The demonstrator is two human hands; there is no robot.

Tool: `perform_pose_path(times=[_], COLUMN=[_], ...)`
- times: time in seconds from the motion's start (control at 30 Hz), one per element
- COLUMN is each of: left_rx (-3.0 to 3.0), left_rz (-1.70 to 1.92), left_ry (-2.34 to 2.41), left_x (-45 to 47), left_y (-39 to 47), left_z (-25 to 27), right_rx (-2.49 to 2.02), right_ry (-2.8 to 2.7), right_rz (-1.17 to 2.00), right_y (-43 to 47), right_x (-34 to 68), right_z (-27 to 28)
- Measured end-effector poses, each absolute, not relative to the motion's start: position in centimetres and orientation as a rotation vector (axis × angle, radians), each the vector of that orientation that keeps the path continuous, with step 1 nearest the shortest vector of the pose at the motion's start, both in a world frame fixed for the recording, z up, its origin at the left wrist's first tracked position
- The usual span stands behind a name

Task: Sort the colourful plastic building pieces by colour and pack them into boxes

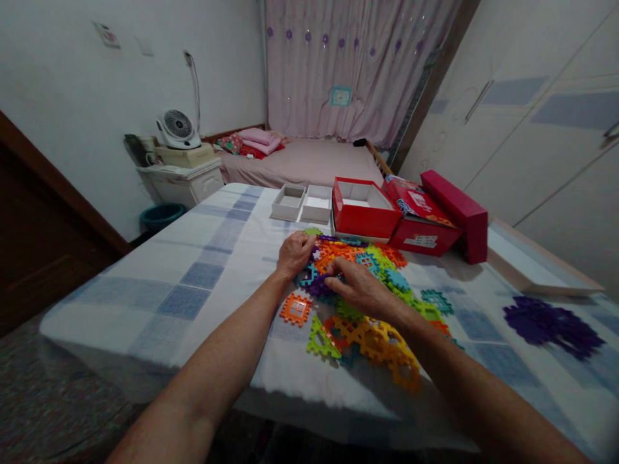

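Note:
A heap of colourful interlocking plastic building pieces (382,341) lies on the table in front of me, in orange, green, yellow, blue and purple. My left hand (294,254) rests at the heap's left edge, its fingers curled closed; whatever they may grip is hidden. Over the middle of the heap is my right hand (360,285), with bent fingers and a gap between thumb and forefinger. Purple pieces (318,286) lie just beside that thumb. An orange square piece (296,310) and a green triangular piece (322,339) lie at the near left side.
A separate pile of purple pieces (554,327) is on the right. Behind the heap stand two small white boxes (289,216), an open red box (365,219), a printed red box (420,241) and a crimson lid (476,235). A shallow tray (541,283) sits at far right.

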State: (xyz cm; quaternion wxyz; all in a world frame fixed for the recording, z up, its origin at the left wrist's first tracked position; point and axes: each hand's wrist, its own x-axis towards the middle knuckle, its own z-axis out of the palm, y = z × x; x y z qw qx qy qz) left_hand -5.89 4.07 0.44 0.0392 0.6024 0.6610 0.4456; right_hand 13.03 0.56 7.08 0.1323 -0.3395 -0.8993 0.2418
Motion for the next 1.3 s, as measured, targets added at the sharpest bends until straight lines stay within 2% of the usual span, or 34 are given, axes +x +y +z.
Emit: perform_pose_path(times=[0.17,0.3,0.57,0.83,0.93,1.1,1.3], left_rx=[1.703,1.641,1.519,1.442,1.369,1.280,1.301], left_rz=[1.468,1.511,1.645,1.701,1.750,1.766,1.762], left_ry=[2.006,1.957,1.714,1.690,1.680,1.695,1.705], left_x=[-6.1,-6.1,-6.0,-6.1,-6.2,-6.5,-6.3], left_y=[4.2,4.2,4.2,4.3,4.4,4.5,4.3], left_z=[0.4,0.3,0.3,0.1,0.1,0.1,0.5], right_rx=[-1.020,-1.029,-1.038,-1.002,-1.117,-1.183,-1.155], right_ry=[-2.777,-2.764,-2.662,-2.564,-2.465,-2.627,-2.510], right_rz=[0.256,0.158,0.210,0.662,0.638,0.481,0.579], right_y=[0.2,-0.3,-0.3,1.1,3.2,5.0,4.9], right_x=[11.2,10.7,10.9,12.4,11.6,10.4,10.9], right_z=[5.4,4.7,3.9,6.6,7.4,7.2,7.2])
